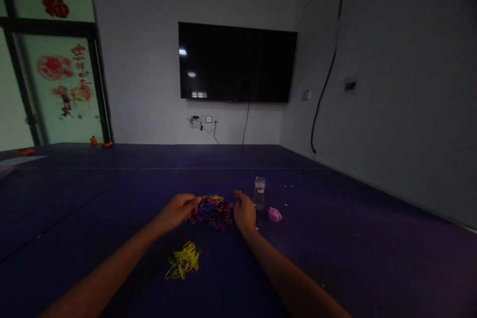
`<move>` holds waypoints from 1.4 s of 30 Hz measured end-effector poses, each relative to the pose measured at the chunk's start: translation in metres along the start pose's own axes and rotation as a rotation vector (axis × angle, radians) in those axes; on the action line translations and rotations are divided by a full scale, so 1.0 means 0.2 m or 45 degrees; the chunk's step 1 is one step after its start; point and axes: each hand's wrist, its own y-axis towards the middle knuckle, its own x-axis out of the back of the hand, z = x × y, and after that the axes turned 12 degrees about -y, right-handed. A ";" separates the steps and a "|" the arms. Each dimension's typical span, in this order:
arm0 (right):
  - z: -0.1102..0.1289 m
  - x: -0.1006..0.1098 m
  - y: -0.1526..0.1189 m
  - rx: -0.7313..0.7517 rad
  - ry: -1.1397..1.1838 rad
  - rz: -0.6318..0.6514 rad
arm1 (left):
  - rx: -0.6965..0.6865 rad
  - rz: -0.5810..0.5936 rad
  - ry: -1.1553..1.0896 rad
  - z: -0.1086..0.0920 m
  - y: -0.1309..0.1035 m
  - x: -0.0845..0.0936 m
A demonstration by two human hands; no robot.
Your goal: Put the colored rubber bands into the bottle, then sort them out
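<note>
A pile of small multicoloured rubber bands lies on the dark blue-purple tabletop between my two hands. At its left edge is my left hand, thumb and fingers drawn together; anything pinched there is too small to make out. My right hand rests on its side at the pile's right edge. One finger sticks out from it, the others are mostly hidden behind the hand, and no held thing shows. Nearer to me, a separate heap of yellow rubber bands sits below my left hand.
Just beyond my right hand stands a clear plastic bottle, uncapped, with a pink lid beside it. Small white scraps dot the table on the right. Orange items lie at the far left edge. A black cable hangs along the right wall.
</note>
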 end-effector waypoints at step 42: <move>0.06 -0.02 0.00 0.493 -0.186 0.466 | -0.583 0.103 0.790 0.33 0.04 -0.08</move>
